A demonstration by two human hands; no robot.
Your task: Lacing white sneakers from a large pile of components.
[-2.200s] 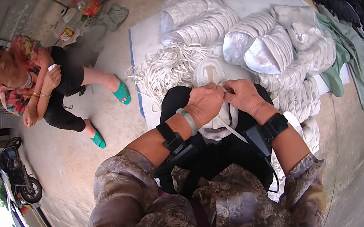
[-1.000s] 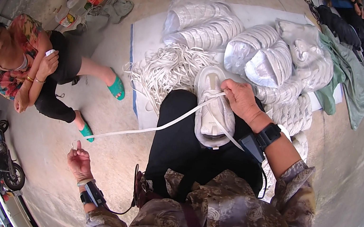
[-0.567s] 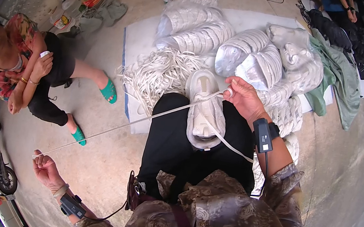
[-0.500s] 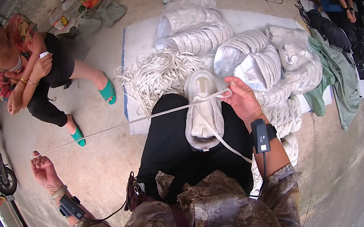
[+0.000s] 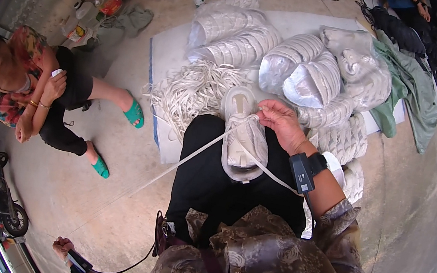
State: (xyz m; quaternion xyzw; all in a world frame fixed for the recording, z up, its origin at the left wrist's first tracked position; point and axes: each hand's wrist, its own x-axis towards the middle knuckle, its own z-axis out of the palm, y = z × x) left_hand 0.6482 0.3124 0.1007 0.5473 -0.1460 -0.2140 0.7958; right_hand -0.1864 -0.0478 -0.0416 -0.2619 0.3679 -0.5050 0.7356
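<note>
A white sneaker rests on my black-trousered lap, its toe pointing away from me. One white shoelace runs taut from the shoe down to the lower left, fading toward my left hand, which is closed on its end far out to the side. Beside the sneaker's front, my right hand pinches a small loop of lace at the upper eyelets. The other lace end trails from the shoe across my right thigh.
Loose white laces lie heaped on a white sheet, near bagged rows of white shoe parts. Green cloth lies to the right. A seated person is on the left, a motorcycle behind. Bottles stand by the wall.
My left hand has moved down and outward, drawing the lace through. My right hand has come down closer to the sneaker, and the big lace loop has shrunk against the shoe.
</note>
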